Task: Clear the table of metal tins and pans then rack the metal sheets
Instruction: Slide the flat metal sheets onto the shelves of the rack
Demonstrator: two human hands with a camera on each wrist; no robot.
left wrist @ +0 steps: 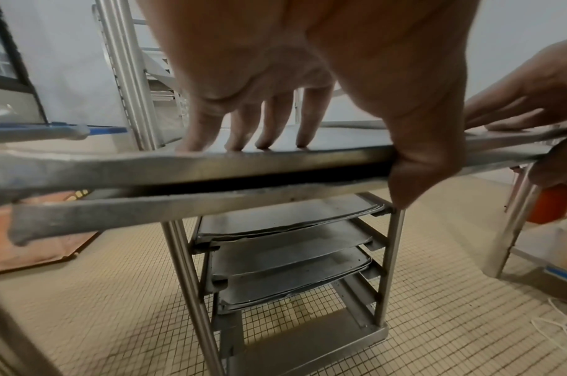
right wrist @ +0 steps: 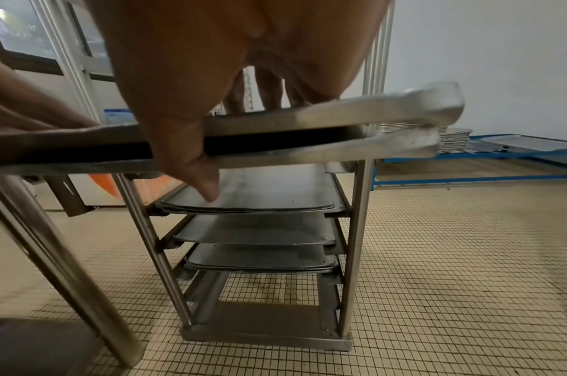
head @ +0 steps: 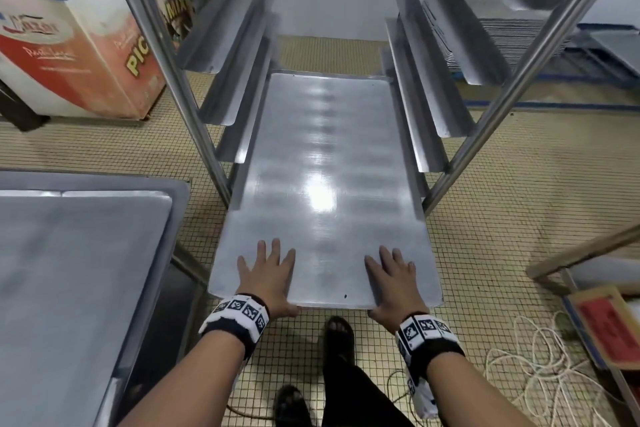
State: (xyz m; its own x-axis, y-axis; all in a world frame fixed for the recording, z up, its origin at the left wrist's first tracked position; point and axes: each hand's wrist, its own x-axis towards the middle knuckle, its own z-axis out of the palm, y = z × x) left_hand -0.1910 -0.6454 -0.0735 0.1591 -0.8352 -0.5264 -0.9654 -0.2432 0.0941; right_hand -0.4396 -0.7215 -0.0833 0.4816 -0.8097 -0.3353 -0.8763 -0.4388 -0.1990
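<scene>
Two stacked metal sheets (head: 322, 184) lie partway in the steel rack (head: 162, 55), resting on one pair of side runners, with the near end sticking out toward me. My left hand (head: 268, 274) and right hand (head: 391, 282) pinch that near edge, fingers flat on top and thumbs under it. The left wrist view shows my left hand (left wrist: 307, 63) with its thumb wrapped over both sheet edges (left wrist: 211, 165). My right hand (right wrist: 211, 63) clasps the sheet edges (right wrist: 340, 119) the same way. Lower rack levels hold more sheets (right wrist: 259, 193).
A steel table (head: 166, 253) with a grey sheet on it stands close at my left. Behind it sits a red and white chest (head: 69, 45). A stack of sheets (head: 519, 38) rests on a blue frame at the right. White cord (head: 540, 357) lies on the tiled floor.
</scene>
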